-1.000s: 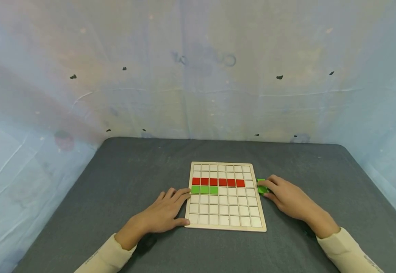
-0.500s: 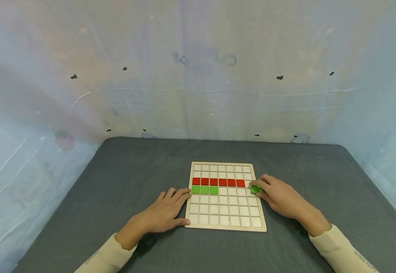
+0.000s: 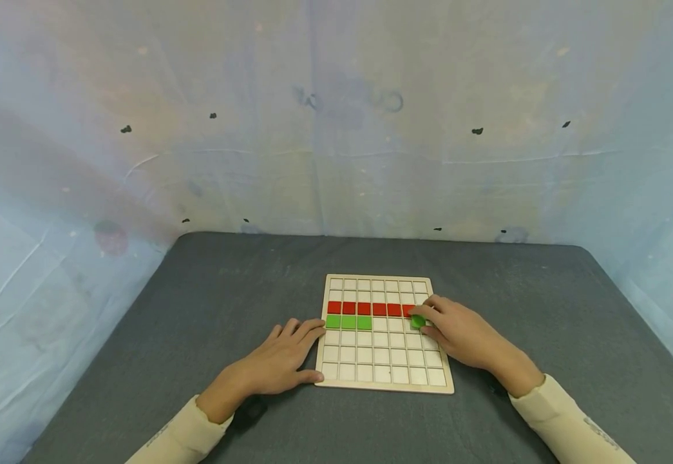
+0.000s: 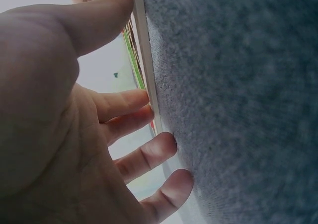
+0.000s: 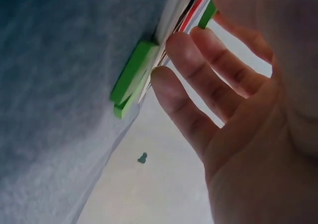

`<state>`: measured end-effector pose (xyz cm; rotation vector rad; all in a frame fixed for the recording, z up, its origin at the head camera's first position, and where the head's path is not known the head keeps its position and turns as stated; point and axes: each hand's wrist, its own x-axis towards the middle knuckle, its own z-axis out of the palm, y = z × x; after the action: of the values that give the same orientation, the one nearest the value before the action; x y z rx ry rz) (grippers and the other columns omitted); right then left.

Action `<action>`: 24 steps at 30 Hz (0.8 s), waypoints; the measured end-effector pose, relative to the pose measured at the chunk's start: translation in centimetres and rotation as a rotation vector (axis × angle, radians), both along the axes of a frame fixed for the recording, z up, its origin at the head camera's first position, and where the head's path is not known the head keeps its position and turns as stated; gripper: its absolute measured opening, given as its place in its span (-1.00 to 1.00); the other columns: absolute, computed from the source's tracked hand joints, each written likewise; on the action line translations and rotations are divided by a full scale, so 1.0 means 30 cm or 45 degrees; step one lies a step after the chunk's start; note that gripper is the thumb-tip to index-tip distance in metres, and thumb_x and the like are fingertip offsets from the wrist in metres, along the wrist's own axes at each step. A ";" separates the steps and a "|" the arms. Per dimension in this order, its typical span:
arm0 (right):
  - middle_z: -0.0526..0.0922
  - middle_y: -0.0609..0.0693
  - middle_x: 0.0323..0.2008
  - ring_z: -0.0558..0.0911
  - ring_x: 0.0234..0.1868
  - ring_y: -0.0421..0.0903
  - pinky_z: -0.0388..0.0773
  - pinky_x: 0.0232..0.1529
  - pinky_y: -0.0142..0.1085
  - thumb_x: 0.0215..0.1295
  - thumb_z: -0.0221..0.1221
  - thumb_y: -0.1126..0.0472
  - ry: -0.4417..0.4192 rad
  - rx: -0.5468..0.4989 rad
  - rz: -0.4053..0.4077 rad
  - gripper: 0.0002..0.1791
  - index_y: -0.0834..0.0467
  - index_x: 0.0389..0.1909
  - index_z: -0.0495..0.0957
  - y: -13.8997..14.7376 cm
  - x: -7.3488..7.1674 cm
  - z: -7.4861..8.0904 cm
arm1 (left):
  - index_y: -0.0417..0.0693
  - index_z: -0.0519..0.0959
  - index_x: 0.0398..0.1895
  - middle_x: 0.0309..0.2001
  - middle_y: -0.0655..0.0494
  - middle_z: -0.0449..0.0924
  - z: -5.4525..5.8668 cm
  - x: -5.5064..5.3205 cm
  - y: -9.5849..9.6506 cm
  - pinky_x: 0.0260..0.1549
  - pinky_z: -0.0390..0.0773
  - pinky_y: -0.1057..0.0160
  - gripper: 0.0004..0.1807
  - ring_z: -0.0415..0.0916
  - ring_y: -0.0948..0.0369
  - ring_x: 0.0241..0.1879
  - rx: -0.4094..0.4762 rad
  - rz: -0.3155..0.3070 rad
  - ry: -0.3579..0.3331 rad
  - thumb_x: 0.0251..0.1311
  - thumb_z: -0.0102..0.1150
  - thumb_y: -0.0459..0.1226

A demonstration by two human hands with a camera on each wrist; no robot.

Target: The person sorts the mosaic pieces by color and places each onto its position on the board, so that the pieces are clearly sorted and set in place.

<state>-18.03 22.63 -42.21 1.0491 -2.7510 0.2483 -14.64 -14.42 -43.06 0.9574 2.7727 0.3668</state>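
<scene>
A pale wooden grid board (image 3: 384,388) lies on the dark cloth. One row of it carries several red tiles (image 3: 363,309), and three green tiles (image 3: 348,322) sit at the left of the row below. Along the board's left edge, the extended fingers and thumb of my left hand (image 3: 272,366) rest against the rim. My right hand (image 3: 469,332) pinches a green tile (image 3: 418,321) between thumb and fingers, over the board's right part beside the last red tile. That tile's edge (image 5: 207,15) also shows in the right wrist view.
Beside the board's right edge, in the right wrist view, more green tiles (image 5: 133,75) lie on the cloth, overlapping one another. A pale hanging sheet (image 3: 336,161) encloses the back and sides of the dark table (image 3: 243,277).
My right hand has moved left from beside the board to over its right columns, carrying the green tile. The left hand and the board stay where they were.
</scene>
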 end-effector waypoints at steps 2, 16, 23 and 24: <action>0.59 -0.08 -0.02 0.58 -0.20 -0.23 0.56 -0.19 -0.27 0.33 0.29 0.17 -0.010 -0.006 0.006 -0.60 0.00 0.18 0.56 -0.005 -0.001 0.007 | 0.03 0.14 0.55 0.54 0.13 0.05 -0.001 -0.001 0.000 0.14 0.27 -0.11 -0.13 0.17 0.09 0.29 0.007 -0.003 -0.007 0.29 0.15 0.19; 0.58 -0.15 -0.08 0.49 -0.26 -0.29 0.50 -0.22 -0.35 0.36 0.27 0.11 -0.065 -0.045 0.092 -0.63 -0.02 0.17 0.57 -0.126 -0.033 0.064 | 0.02 0.15 0.54 0.53 0.13 0.06 0.000 0.000 0.001 0.10 0.28 -0.08 -0.14 0.17 0.11 0.25 -0.001 -0.008 0.000 0.29 0.14 0.19; 0.58 -0.12 -0.10 0.46 -0.29 -0.29 0.46 -0.25 -0.37 0.36 0.26 0.13 -0.095 -0.093 0.156 -0.62 0.00 0.18 0.55 -0.176 -0.039 0.057 | 0.03 0.15 0.54 0.54 0.13 0.05 0.012 0.004 0.000 0.12 0.28 -0.10 -0.14 0.17 0.11 0.28 0.031 -0.002 -0.028 0.29 0.16 0.17; 0.58 -0.11 -0.10 0.46 -0.29 -0.29 0.46 -0.25 -0.37 0.37 0.25 0.14 -0.100 -0.096 0.161 -0.62 0.00 0.19 0.55 -0.181 -0.041 0.055 | 0.04 0.15 0.54 0.54 0.13 0.05 0.014 0.004 -0.001 0.12 0.28 -0.10 -0.15 0.17 0.10 0.28 0.033 0.000 -0.030 0.29 0.16 0.16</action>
<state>-19.27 17.20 -40.56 1.2200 -2.7224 0.4163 -14.51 -14.44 -42.64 0.9533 2.7530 0.4127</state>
